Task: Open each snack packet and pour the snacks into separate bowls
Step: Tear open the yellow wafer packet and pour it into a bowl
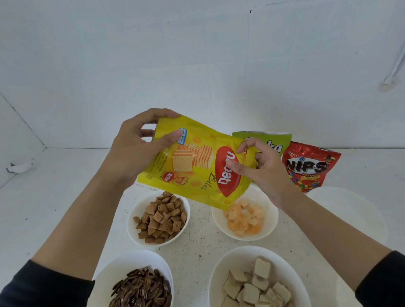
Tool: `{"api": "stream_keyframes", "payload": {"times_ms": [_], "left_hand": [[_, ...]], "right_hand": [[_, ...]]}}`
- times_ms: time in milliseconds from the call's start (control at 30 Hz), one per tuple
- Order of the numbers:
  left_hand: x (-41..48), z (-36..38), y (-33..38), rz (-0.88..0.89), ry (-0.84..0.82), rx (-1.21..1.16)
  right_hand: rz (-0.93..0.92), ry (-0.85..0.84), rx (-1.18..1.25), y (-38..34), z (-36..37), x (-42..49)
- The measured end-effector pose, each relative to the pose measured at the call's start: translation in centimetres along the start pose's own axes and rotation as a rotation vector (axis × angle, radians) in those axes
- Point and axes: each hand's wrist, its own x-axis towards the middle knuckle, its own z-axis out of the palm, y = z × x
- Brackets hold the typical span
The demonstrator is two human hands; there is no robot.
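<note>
A yellow wafer-bites packet (197,163) is held tilted in the air above the far bowls. My left hand (136,147) grips its upper left end, thumb across the front. My right hand (259,167) pinches its lower right end. Below the packet's lower corner, a white bowl (268,228) holds small orange-yellow wafer cubes (244,217). Whether the packet is open cannot be seen.
A bowl of brown pillow snacks (159,219), a bowl of dark striped seeds (139,300) and a bowl of pale wafer squares (257,294) stand nearer. An empty white bowl (350,211) sits right. A green packet (274,141) and a red Nips packet (309,165) stand against the wall.
</note>
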Motion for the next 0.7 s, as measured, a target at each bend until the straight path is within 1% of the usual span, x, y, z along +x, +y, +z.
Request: {"api": "stream_keyframes", "payload": {"times_ms": [167, 267, 500, 633, 700], "left_hand": [[-0.1, 0.2, 0.7, 0.025, 0.003, 0.013], [-0.4, 0.6, 0.6, 0.017, -0.020, 0.016], [-0.6, 1.9, -0.7, 0.000, -0.035, 0.056], [-0.5, 2.0, -0.8, 0.011, -0.029, 0.079], [-0.4, 1.7, -0.5, 0.014, -0.032, 0.071]], "right_hand": [[0.040, -0.011, 0.055, 0.0, 0.0, -0.3], [0.047, -0.001, 0.054, 0.8, -0.2, -0.5], [0.132, -0.004, 0.128, 2.8, -1.1, -1.0], [0.144, -0.051, 0.149, 2.7, -1.3, -0.8], [0.158, -0.092, 0.200, 2.2, -1.3, -0.7]]}}
